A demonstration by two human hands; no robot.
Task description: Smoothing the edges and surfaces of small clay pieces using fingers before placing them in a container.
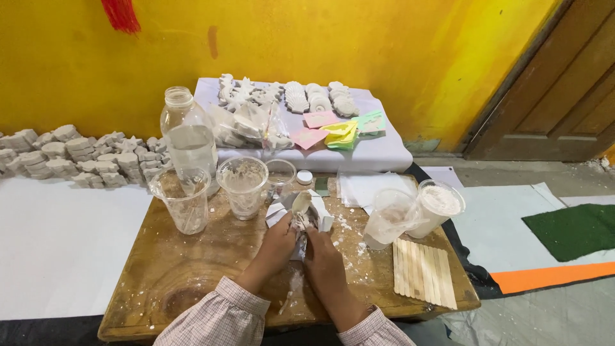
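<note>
Head view showed us the small white mould [306, 214] at the middle of the wooden worktop [192, 269], gripped from both sides. Our left hand [277, 247] had its fingers closed on the mould's left edge; our right hand [322, 256] pinched its lower right side, fingers curled in tight. We could not tell the mould's exact shape, as our hands hid the lower part. White powder and crumbs lay scattered around it on the wood.

Just behind the mould stood three clear plastic cups [243, 186], smeared with white residue, and a clear bottle [188, 138] part filled with water. To the right we saw two more cups holding white powder [438, 206], tilted against each other, and a row of flat wooden sticks [424, 272] laid side by side near the worktop's edge. Farther back, a white cloth-covered stand [378, 154] carried plaster casts [320, 97] and coloured paper packets [339, 133]. More grey-white casts [70, 157] were stacked along the yellow wall [320, 38] to the left.
</note>
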